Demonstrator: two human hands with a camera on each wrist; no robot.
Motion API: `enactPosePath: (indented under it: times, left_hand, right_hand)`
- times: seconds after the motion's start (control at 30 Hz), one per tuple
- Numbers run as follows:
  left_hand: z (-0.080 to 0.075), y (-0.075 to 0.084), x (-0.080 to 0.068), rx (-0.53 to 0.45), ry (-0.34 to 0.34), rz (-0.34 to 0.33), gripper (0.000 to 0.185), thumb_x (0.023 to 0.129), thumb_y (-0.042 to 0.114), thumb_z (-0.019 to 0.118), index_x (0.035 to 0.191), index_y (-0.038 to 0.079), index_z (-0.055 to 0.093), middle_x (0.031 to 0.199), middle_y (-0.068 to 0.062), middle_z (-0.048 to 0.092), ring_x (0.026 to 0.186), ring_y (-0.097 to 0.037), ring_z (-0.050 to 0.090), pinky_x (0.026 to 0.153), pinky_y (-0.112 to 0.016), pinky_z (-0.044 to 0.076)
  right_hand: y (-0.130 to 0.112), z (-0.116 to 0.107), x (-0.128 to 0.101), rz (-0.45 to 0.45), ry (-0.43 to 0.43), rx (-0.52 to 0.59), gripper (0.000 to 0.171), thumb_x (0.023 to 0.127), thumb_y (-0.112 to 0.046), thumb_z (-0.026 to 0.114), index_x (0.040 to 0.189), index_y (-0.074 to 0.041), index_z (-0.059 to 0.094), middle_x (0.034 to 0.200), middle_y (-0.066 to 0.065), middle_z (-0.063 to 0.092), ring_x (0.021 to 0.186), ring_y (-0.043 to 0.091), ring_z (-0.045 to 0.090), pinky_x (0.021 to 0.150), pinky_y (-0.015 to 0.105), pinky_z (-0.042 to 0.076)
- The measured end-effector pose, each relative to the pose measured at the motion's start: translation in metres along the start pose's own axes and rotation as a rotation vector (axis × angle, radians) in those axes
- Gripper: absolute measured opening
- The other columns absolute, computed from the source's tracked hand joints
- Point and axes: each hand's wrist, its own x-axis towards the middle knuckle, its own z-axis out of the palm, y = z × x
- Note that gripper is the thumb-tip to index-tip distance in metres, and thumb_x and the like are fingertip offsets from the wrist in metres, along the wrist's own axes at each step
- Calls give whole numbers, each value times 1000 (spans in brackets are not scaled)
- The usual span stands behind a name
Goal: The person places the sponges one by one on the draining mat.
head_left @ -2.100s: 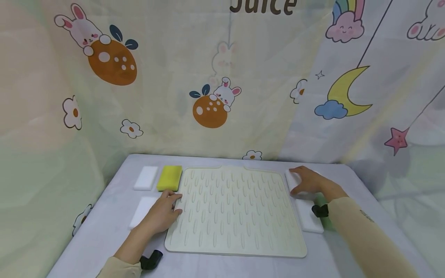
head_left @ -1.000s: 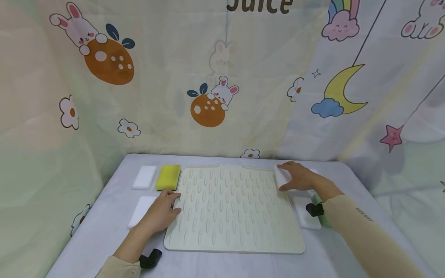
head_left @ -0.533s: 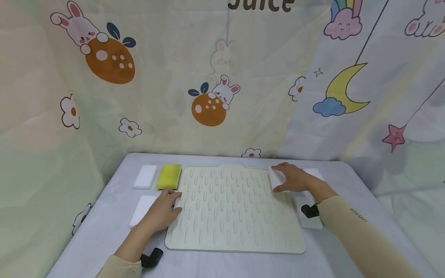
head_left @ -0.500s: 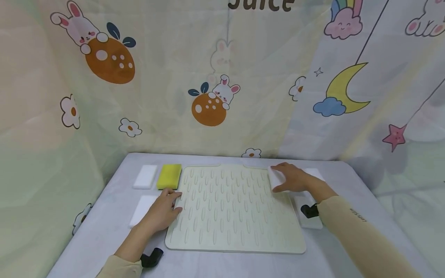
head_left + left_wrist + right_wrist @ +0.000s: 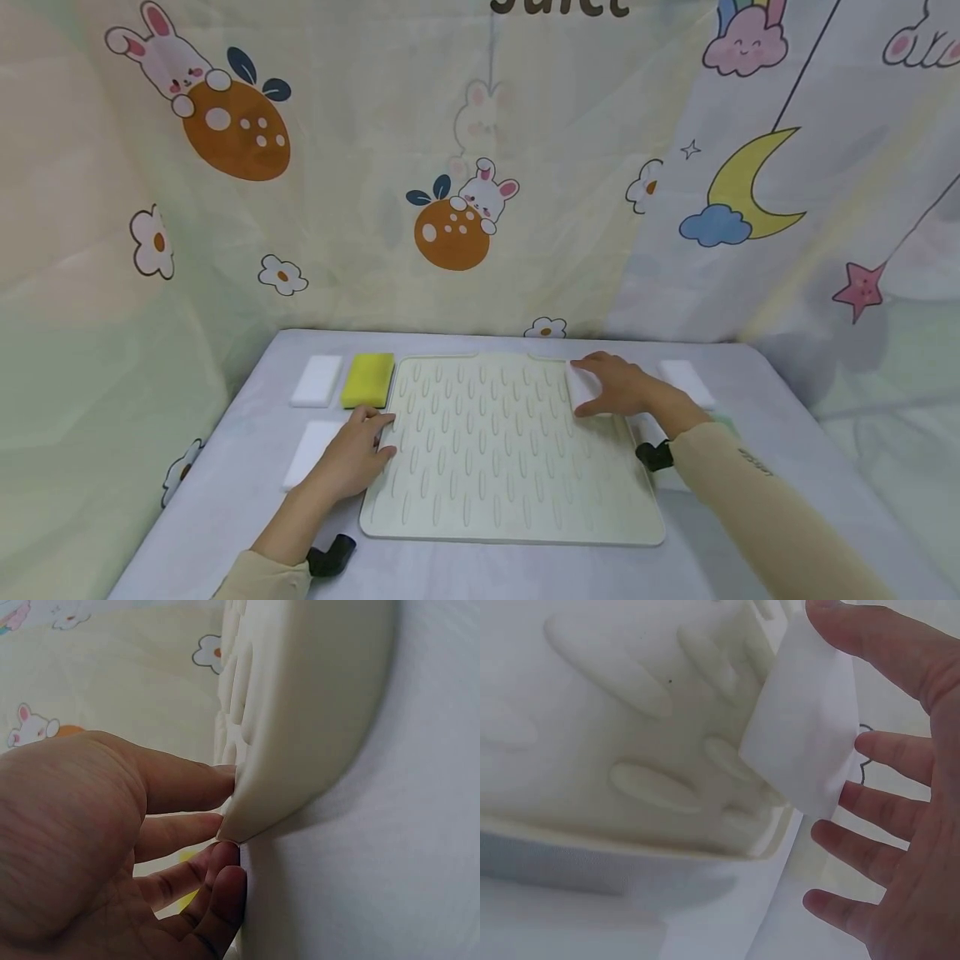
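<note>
A cream ribbed mat (image 5: 487,492) lies flat in the middle of the white-covered table. At its left edge rests my left hand (image 5: 352,457); in the left wrist view the thumb (image 5: 187,780) touches the ribbed top and the other fingers lie along the rim. Near the mat's upper right corner, my right hand (image 5: 618,387) holds a white sponge block (image 5: 581,385) between thumb and fingers. The right wrist view shows this white sponge block (image 5: 806,712) tilted against the raised ribs, with the lower fingers spread off it.
Left of the mat are a yellow sponge (image 5: 367,380) with a dark underside and two white blocks, one at the back (image 5: 317,382). On the right, a white block (image 5: 687,383) lies near a partly hidden pale green thing (image 5: 727,423). A printed curtain (image 5: 337,208) hangs behind.
My right hand has carried the white sponge block leftward from beside the mat onto its upper right corner. A white block beneath the arm has come into view. The left hand stays put.
</note>
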Motion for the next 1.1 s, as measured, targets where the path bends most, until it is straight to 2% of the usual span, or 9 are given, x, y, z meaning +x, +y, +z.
enactPosePath:
  times: [0.43, 1.1]
  left_hand:
    - [-1, 1, 1, -3, 0, 0, 55, 95, 14, 73, 145, 0, 57, 134, -15, 50, 94, -18, 56, 80, -33, 48]
    - [-1, 2, 0, -1, 1, -4, 55, 95, 14, 73, 145, 0, 57, 134, -15, 51, 94, -18, 56, 78, -32, 48]
  right_hand:
    - [-6, 7, 15, 3, -6, -32, 97, 82, -53, 84, 158, -10, 43, 158, 22, 41, 145, 46, 40, 110, 71, 34]
    - [-6, 12, 21, 3, -21, 5, 99, 81, -49, 86, 158, -7, 41, 157, 25, 41, 145, 46, 41, 110, 71, 35]
